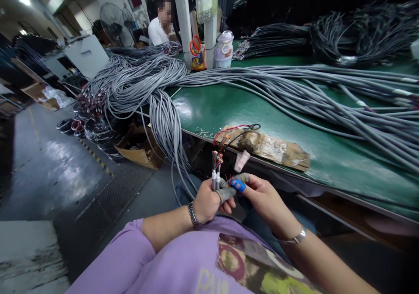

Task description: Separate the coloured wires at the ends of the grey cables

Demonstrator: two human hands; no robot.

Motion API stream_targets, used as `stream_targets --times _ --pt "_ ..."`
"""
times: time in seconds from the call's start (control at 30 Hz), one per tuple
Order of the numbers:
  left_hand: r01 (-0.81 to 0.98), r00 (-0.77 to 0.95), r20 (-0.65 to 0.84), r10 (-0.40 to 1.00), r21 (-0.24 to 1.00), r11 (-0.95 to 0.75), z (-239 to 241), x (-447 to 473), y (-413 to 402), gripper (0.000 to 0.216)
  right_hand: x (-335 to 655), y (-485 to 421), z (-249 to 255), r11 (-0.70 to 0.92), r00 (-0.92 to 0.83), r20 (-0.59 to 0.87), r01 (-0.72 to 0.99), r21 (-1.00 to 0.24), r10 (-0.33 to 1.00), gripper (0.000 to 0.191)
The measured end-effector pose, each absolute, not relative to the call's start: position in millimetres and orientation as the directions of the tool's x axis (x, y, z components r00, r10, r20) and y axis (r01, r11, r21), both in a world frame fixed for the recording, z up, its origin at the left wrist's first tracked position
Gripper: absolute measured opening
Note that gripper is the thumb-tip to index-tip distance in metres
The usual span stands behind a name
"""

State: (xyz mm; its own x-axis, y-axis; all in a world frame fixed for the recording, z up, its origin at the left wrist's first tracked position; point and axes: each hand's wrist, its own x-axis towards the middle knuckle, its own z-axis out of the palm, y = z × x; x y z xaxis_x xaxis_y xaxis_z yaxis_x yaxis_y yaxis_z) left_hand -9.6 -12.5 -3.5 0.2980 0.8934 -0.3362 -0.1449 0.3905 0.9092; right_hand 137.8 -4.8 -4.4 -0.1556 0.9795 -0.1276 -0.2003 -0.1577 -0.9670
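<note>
My left hand [209, 200] is closed around two grey cables [215, 181], whose ends point up with white sleeves and a fan of thin coloured wires [217, 158]. Grey tape wraps its thumb. Close to its right, my right hand [258, 193] pinches near the left fingertips, with a blue cover on the thumb and grey tape on a finger. Fine reddish wire tips show between the hands, and the pinch itself is partly hidden. Just beyond, on the bench edge, lies a worn cardboard strip [281, 152] with a brownish lump [248, 140] and red and black leads.
A thick bundle of grey cables [163, 75] runs across the green bench [209, 106] and hangs over its front edge. Orange-handled scissors [195, 45] and a lidded cup [224, 49] stand by a post. An open cardboard box [139, 150] is below. A person [160, 23] sits beyond.
</note>
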Motion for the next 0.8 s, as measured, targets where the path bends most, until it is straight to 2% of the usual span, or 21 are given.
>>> stream_targets --times 0.17,0.43,0.6,0.8 --pt "-0.212 0.219 -0.327 0.919 0.904 0.372 -5.6 -7.8 -13.9 0.038 128.8 -9.5 4.8 -0.175 -0.164 -0.127 -0.33 -0.928 0.978 0.028" --pt "-0.292 0.207 -0.322 0.924 0.881 0.373 -4.4 -8.3 -11.2 0.034 136.6 -8.2 -7.4 -0.196 -0.145 -0.154 -0.346 -0.918 0.977 0.03" --pt "-0.331 0.223 -0.332 0.917 0.859 0.391 4.4 -6.7 -7.4 0.037 148.3 14.3 -22.1 -0.29 -0.146 -0.25 -0.531 -0.796 0.957 0.048" --pt "-0.338 0.239 -0.314 0.919 0.86 0.382 7.7 2.8 -2.8 0.039 142.6 35.4 -10.9 -0.311 -0.226 -0.219 -0.57 -0.76 0.949 0.046"
